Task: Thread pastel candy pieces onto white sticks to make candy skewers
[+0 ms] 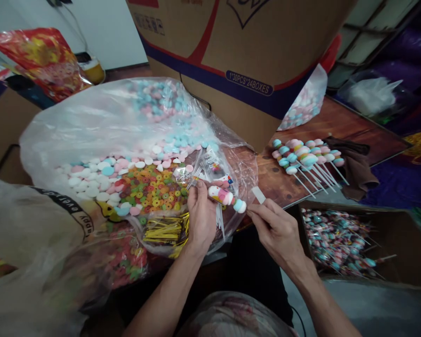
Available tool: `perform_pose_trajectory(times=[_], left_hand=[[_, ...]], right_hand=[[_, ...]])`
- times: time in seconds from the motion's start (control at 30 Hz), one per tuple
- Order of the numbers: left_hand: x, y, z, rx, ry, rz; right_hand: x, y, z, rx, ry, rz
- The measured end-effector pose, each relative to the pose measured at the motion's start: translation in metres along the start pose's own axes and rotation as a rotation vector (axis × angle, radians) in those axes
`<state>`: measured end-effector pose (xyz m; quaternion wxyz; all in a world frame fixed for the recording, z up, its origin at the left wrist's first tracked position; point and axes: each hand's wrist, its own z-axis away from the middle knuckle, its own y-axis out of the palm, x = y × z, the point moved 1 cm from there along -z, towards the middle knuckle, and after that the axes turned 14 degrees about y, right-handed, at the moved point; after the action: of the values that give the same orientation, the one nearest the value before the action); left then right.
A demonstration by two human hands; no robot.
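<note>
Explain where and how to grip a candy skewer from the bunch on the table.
Probably by its bare stick, from the near side, with the right hand: the sticks slant toward the person, ending near the edge of the table, while the candies crowd together at the far end.

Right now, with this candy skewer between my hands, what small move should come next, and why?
Perhaps ease the candy skewer toward your left hand: your right hand is at its blue-and-white end, while printed film seems to cover only the other end, by your left thumb.
</note>
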<state>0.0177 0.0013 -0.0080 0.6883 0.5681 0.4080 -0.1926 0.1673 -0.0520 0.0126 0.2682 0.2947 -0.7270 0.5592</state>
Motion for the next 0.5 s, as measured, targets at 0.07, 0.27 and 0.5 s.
perform_pose_trajectory(times=[0.07, 0.27, 0.5], left_hand=[[0.0, 0.001, 0.001, 0.005, -0.008, 0.025], [0.0, 0.002, 0.003, -0.007, -0.014, 0.068], [0.002, 0.003, 0.006, -0.027, -0.01, 0.079]], right_hand=[[0.002, 0.004, 0.002, 0.011, -0.013, 0.048], [0.005, 0.012, 0.006, 0.05, 0.055, -0.065], [0.006, 0.013, 0.006, 0.135, 0.199, -0.173]])
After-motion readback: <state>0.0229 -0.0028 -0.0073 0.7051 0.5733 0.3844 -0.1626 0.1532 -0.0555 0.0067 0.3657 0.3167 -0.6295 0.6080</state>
